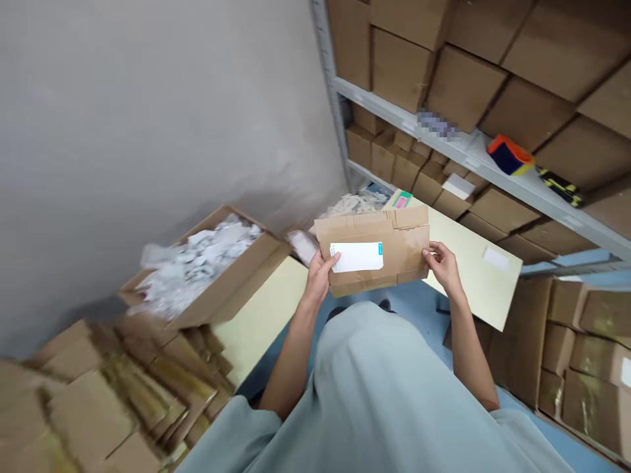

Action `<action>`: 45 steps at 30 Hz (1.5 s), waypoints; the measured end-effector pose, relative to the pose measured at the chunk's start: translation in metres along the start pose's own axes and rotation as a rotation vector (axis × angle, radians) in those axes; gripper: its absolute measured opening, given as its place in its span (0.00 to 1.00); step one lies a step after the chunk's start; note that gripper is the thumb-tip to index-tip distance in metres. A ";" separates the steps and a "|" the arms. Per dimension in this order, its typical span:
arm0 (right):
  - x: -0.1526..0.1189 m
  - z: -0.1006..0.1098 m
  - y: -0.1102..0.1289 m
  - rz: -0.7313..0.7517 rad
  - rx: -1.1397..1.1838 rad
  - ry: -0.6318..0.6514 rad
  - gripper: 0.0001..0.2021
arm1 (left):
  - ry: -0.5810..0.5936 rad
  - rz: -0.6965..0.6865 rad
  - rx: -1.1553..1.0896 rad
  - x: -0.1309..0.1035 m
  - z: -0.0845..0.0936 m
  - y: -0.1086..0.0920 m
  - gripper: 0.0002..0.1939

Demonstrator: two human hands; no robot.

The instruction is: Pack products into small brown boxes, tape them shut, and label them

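Note:
A flattened cardboard piece (407, 253) is held up in front of my body, spanning both hands. A white card or label with a small teal corner mark (359, 257) lies against its face. My left hand (319, 279) grips the left edge, its thumb resting on the white card's left end. At the right edge, my right hand (442, 264) pinches the cardboard between thumb and fingers. The fingers behind the cardboard are partly hidden.
An open carton (256, 279) heaped with crumpled white and clear wrapping stands at left. Stacked flattened cardboard (93, 414) lies lower left. Pale tabletops (473, 263) flank me. A metal shelf (384, 105) of brown boxes rises at right, with more boxes (557, 348) below.

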State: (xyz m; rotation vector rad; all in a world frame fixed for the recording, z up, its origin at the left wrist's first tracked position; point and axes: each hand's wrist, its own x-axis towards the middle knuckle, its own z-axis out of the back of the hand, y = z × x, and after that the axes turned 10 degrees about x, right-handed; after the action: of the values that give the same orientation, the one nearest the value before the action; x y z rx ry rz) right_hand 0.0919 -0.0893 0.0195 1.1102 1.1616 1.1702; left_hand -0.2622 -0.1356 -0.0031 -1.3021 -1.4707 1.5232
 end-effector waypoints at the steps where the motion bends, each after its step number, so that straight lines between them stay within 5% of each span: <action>1: 0.003 0.019 -0.009 -0.012 0.011 -0.039 0.29 | 0.002 -0.040 0.064 0.016 -0.021 0.008 0.30; 5: 0.013 0.073 -0.052 -0.024 -0.006 -0.197 0.22 | 0.012 -0.178 0.319 0.072 -0.095 0.041 0.25; 9: 0.021 0.100 -0.103 -0.068 -0.084 -0.375 0.18 | 0.195 -0.225 0.467 0.117 -0.153 0.069 0.19; 14: 0.032 0.114 -0.147 -0.213 -0.210 -0.514 0.14 | 0.454 -0.161 0.535 0.165 -0.218 0.094 0.17; 19: 0.045 0.110 -0.157 -0.288 -0.228 -0.592 0.17 | 0.667 -0.135 0.554 0.200 -0.265 0.100 0.19; 25: 0.055 0.093 -0.149 -0.297 -0.114 -0.677 0.29 | 0.806 -0.045 0.583 0.223 -0.281 0.094 0.16; 30: 0.053 0.079 -0.129 -0.368 -0.131 -0.716 0.38 | 0.733 -0.109 0.758 0.224 -0.288 0.076 0.17; 33: 0.057 0.081 -0.118 -0.339 -0.230 -0.678 0.35 | 0.685 -0.213 0.918 0.221 -0.296 0.067 0.13; 38: 0.087 0.113 -0.109 -0.255 -0.398 -0.579 0.31 | 0.612 -0.270 0.955 0.208 -0.302 0.063 0.12; 45: 0.131 0.170 -0.107 -0.203 -0.448 -0.416 0.30 | 0.541 -0.373 0.998 0.160 -0.295 0.058 0.18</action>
State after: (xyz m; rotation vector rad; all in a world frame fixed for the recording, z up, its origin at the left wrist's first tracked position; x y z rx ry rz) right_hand 0.2746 0.0281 -0.0824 0.8158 0.6321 0.9239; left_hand -0.0240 0.1013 -0.0581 -0.6746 -0.4290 1.2265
